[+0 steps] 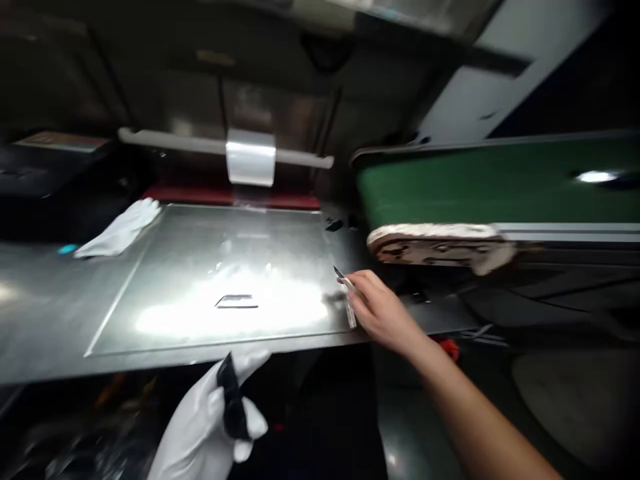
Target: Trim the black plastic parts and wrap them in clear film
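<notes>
Just off the tabletop [55, 303], our gloved L grip [200, 421] pinches a black pc. [233, 405], prob. light, stiff, best held by its edges, w/ a knife [347, 282] held in our R grip [380, 310].

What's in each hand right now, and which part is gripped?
Right hand: a thin knife, held by its pale handle, dark blade sticking out. Left hand, gloved: a black piece, apparently gripped around its lower part; finger contact is unclear.

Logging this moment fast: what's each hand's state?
Left hand: gloved, closed, holding a black piece.
Right hand: bare, closed, holding a slim pointed tool.
</notes>
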`<state>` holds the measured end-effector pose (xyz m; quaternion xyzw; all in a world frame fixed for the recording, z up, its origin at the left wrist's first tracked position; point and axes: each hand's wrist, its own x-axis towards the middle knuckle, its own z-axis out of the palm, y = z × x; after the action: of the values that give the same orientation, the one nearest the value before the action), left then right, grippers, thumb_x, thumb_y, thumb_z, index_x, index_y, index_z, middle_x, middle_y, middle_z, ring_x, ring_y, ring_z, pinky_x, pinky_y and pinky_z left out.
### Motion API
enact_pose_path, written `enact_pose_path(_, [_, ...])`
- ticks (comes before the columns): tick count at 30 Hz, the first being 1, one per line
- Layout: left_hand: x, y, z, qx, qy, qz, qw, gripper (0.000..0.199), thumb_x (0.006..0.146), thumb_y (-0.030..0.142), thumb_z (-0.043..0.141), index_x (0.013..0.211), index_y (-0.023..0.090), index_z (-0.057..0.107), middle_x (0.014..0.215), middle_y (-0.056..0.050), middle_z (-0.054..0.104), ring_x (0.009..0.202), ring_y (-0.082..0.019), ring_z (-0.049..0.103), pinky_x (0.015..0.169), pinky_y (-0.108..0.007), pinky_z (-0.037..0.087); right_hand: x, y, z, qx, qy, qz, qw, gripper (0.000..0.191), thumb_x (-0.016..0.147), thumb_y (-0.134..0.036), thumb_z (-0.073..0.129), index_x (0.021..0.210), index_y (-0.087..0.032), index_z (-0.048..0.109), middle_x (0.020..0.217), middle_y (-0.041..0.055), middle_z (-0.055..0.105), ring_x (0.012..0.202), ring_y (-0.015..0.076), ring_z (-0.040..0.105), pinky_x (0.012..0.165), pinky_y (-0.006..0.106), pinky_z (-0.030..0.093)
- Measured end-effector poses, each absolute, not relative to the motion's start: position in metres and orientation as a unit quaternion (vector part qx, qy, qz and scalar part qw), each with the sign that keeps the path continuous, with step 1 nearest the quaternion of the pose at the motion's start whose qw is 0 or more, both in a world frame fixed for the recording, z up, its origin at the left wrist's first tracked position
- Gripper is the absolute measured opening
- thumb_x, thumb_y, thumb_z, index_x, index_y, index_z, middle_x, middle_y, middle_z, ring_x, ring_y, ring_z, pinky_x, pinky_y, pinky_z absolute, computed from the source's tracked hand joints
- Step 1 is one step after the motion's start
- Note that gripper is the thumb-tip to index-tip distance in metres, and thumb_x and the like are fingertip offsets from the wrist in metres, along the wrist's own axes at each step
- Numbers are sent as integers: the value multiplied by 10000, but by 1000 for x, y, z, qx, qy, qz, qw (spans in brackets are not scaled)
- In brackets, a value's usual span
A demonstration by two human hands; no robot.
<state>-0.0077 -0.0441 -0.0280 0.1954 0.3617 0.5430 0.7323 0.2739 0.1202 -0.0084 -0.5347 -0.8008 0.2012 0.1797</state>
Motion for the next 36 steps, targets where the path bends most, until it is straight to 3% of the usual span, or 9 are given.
enact_pose_path(3, [-11, -45, -31, 207, 379, 573, 697, 377, 1006, 467, 598, 1277, 243, 735, 732, -94, 753, 525, -121, 578, 481, -195, 428, 243, 83, 14, -369, -858, 317, 164, 374, 1104, -288, 479, 1462, -277, 588, 1210, 69, 719, 1109, 222, 682, 960, 353, 568])
enact_pose_path(6, [-6, -44, -31, 203, 336, 596, 700, 344, 1009, 454, 591, 1250, 272, 754, 740, -82, 760, 490, -100, 575, 446, -165, 389, 211, 55, 28, -274, -867, 378, 174, 340, 1083, -260, 552, 1413, -287, 632, 1093, 33, 758, 941, 185, 720, 837, 292, 589])
enact_pose_path(11, [-1, -46, -34, 206, 281, 591, 727, 373, 1038, 441, 546, 1301, 251, 730, 744, -89, 783, 448, -84, 585, 425, -144, 373, 188, 45, 26, -254, -867, 384, 188, 375, 1048, -178, 579, 1405, -285, 627, 1116, 15, 762, 924, 176, 736, 796, 286, 605])
enact_pose_path(16, [-1, -49, -35, 198, 317, 570, 732, 469, 1025, 488, 563, 1379, 203, 682, 624, -62, 727, 429, -85, 561, 446, -156, 416, 190, 45, 20, -239, -875, 375, 193, 380, 1065, -182, 566, 1436, -255, 606, 1047, 39, 752, 827, 172, 712, 658, 287, 577])
enact_pose_path(22, [-2, -45, -30, 216, 333, 560, 727, 462, 1020, 473, 580, 1354, 176, 697, 571, -35, 676, 438, -114, 587, 425, -166, 440, 194, 41, 20, -247, -876, 369, 187, 366, 1070, -204, 561, 1428, -255, 614, 1034, 42, 745, 789, 172, 696, 611, 286, 550])
enact_pose_path(27, [-3, -43, -28, 230, 333, 557, 725, 395, 1020, 460, 583, 1276, 197, 731, 779, -65, 752, 491, -110, 638, 443, -164, 464, 197, 38, 19, -253, -876, 364, 187, 384, 1061, -186, 567, 1436, -261, 604, 1033, 40, 743, 772, 171, 684, 595, 290, 526])
enact_pose_path(29, [-4, -43, -28, 234, 334, 551, 728, 389, 1019, 450, 588, 1281, 196, 724, 775, -62, 749, 469, -100, 609, 449, -174, 470, 197, 38, 18, -254, -877, 363, 185, 383, 1056, -177, 569, 1430, -250, 606, 1022, 37, 737, 756, 166, 672, 582, 289, 511])
enact_pose_path(36, [-2, -43, -30, 243, 317, 542, 740, 410, 1022, 454, 569, 1299, 183, 704, 623, -36, 685, 452, -101, 574, 425, -153, 415, 202, 42, 21, -241, -875, 397, 135, 250, 1076, -183, 522, 1263, -209, 685, 953, 25, 688, 690, 128, 594, 564, 270, 435])
